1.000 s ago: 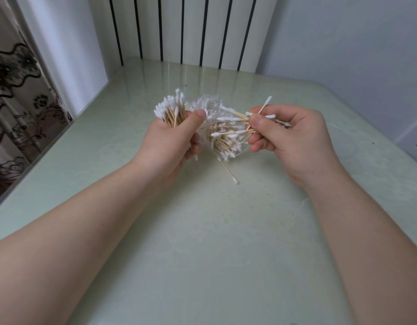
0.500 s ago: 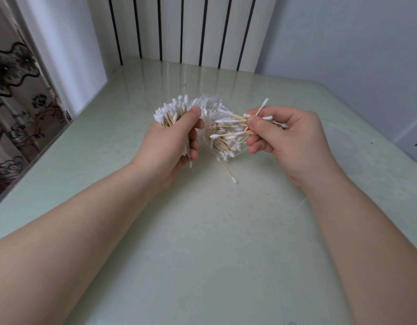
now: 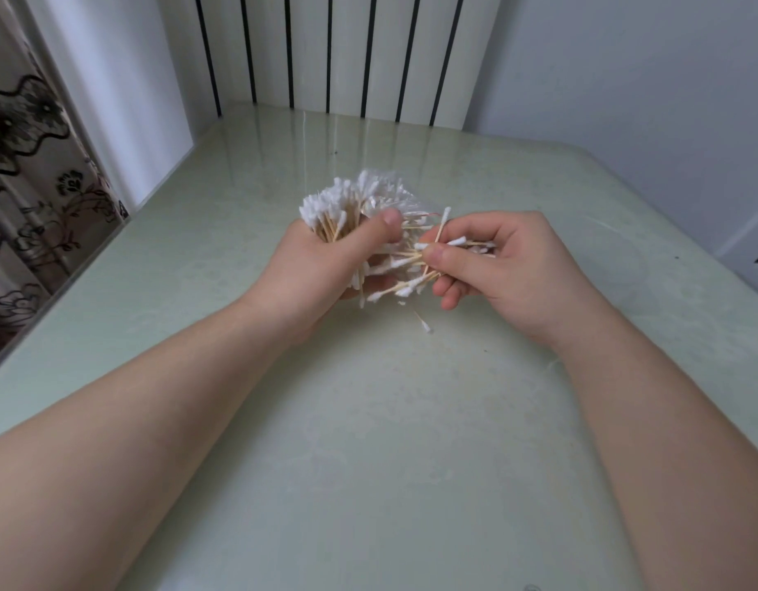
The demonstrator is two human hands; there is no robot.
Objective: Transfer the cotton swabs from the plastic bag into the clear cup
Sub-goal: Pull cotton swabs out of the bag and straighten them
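- A curtain (image 3: 23,185) with a dark flower pattern is seen hanging beyond the left edge of the bench (image 3: 368,441), whose top is pale green and glossy.
- A bare forearm is stretched from the near left corner of the bench towards its middle.
- The left grip (image 3: 322,266) is held over the middle of the bench. Its fingers are curled round a thick bundle of cotton swabs (image 3: 330,206), and the thumb is pressed across the front of the bundle.
- The bundle is held roughly upright. The white tips are fanned out above the left grip and the wooden sticks are clamped inside it.
- Crinkled clear film of the plastic bag (image 3: 375,206) is seen among the tips, just right of the thumb. How much of the bundle is wrapped by it cannot be told.
- A single swab (image 3: 424,324) is seen below the two grips. Whether it lies on the bench or sticks out of the bundle cannot be told.
- A smaller cluster of swabs (image 3: 458,241) is pinched between thumb and forefinger of the right grip (image 3: 509,266), just beside the left grip. Most of these lie crosswise and touch the bundle, and one is tilted upwards.
- The remaining fingers of the right grip are curled beneath the cluster.
- A white panel with dark vertical stripes (image 3: 347,53) stands along the far edge of the bench.
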